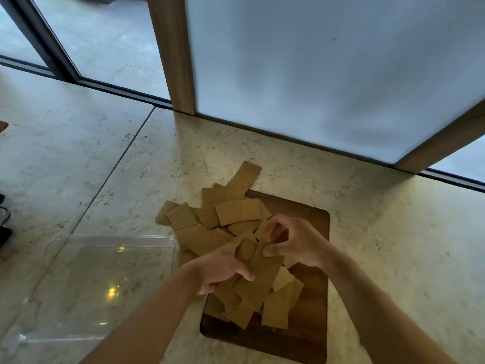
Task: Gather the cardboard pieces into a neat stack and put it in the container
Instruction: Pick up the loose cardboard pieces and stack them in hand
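Note:
Several brown cardboard pieces [210, 222] lie in a loose, overlapping heap across a dark wooden board [312, 306] and spill onto the stone floor. My left hand [223, 269] grips a bunch of pieces near the heap's middle, thumb on top. My right hand [291, 243] has its fingers curled, pinching cardboard at the heap's right side. A clear plastic container [110, 285] stands to the left of the board, with nothing in it.
A pale marble floor [393, 245] surrounds the board. A frosted panel with wooden posts [173, 53] stands behind the heap. Dark window frames run along the back left. Small dark objects [4, 232] sit at the left edge.

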